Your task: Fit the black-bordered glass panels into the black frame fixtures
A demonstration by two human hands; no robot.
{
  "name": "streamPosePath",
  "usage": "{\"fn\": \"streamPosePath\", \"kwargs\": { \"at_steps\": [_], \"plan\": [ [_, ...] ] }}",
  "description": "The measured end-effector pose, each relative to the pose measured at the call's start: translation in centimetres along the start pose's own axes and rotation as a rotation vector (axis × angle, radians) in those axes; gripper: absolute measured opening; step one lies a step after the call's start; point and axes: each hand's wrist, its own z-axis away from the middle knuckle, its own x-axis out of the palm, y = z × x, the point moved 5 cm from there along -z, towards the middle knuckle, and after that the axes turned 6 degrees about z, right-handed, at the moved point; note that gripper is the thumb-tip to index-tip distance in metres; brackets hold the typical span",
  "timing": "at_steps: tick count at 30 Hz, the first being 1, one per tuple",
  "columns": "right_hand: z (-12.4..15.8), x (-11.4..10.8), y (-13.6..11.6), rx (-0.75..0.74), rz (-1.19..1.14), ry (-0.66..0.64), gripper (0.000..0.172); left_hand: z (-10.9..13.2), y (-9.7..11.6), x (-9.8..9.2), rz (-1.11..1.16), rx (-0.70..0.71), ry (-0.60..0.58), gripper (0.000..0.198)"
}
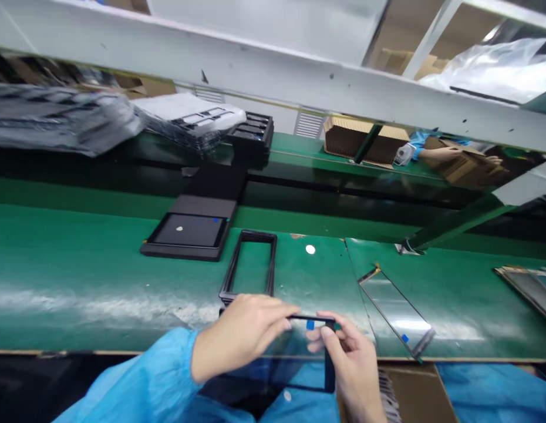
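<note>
A clear glass panel with a black border [329, 367] is held tilted over the bench's front edge. A small blue tab shows near its upper right corner. My right hand [354, 358] grips that corner, thumb on the near face and fingers behind the glass. At the top edge, my left hand [250, 329] has its fingertips closed together on the border. Just beyond the left hand lies a stack of black rectangular frames [272, 264], its near end partly hidden. Another glass panel [394, 305] with a blue tab lies flat to the right.
A dark screen panel [189, 229] rests on black foam sheets [206, 202] at left. Behind are bagged parts [189, 114], black trays [255, 129] and cardboard dividers [365, 138]. A shelf post [458, 223] rises at right. Another person's hands [440, 154] hold cardboard across the bench.
</note>
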Motion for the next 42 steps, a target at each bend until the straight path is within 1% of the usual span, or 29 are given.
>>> {"fn": "streamPosePath", "kwargs": {
  "at_steps": [2, 3, 4, 6, 8, 10, 13, 18, 23, 28, 33, 37, 40, 42],
  "plan": [
    [-0.4, 1.0, 0.0, -0.038, -0.014, -0.123, 0.039, 0.0, 0.2, 0.6, 0.141, -0.047, -0.037, 0.031],
    [-0.6, 1.3, 0.2, -0.034, -0.05, -0.153, 0.041, 0.1, 0.0, 0.8, 0.231, -0.097, -0.036, 0.033],
    [-0.9, 1.4, 0.5, -0.015, -0.101, -0.155, 0.043, 0.2, -0.4, 0.9, 0.334, -0.163, -0.018, 0.035],
    [-1.6, 1.2, 1.3, 0.04, -0.19, -0.121, 0.045, 0.7, -1.5, 1.1, 0.564, -0.303, 0.061, 0.039],
    [-2.3, 1.0, 1.8, 0.07, -0.217, -0.098, 0.046, 1.4, -2.5, 1.2, 0.76, -0.404, 0.148, 0.044],
    [-3.0, 0.8, 1.9, 0.075, -0.22, -0.066, 0.047, 2.1, -3.1, 1.4, 0.888, -0.459, 0.199, 0.05],
    [-3.5, 0.9, 1.4, 0.072, -0.247, -0.02, 0.05, 2.7, -3.4, 1.6, 0.98, -0.504, 0.237, 0.056],
    [-3.3, 1.5, 0.1, 0.027, -0.243, -0.05, 0.049, 3.1, -3.4, 1.8, 1.016, -0.537, 0.255, 0.054],
    [-2.3, 1.1, -1.2, -0.042, -0.216, -0.03, 0.046, 3.3, -3.2, 1.8, 1.024, -0.552, 0.264, 0.054],
    [-1.8, 1.0, -2.3, -0.098, -0.149, -0.034, 0.046, 3.7, -3.4, 1.9, 1.015, -0.564, 0.266, 0.053],
    [-2.0, 0.9, -2.5, -0.113, -0.084, -0.017, 0.05, 4.1, -3.9, 2.1, 0.985, -0.584, 0.218, 0.052],
    [-1.5, 1.0, -2.4, -0.174, 0.031, -0.033, 0.05, 3.8, -4.0, 1.3, 0.943, -0.521, 0.279, 0.053],
    [-0.9, 1.0, -1.9, -0.215, 0.152, 0.021, 0.042, 3.4, -4.0, 0.6, 0.866, -0.473, 0.284, 0.047],
    [-0.7, 0.9, -1.3, -0.2, 0.185, 0.084, 0.039, 3.2, -4.3, 0.3, 0.818, -0.468, 0.267, 0.042]
  ]
}}
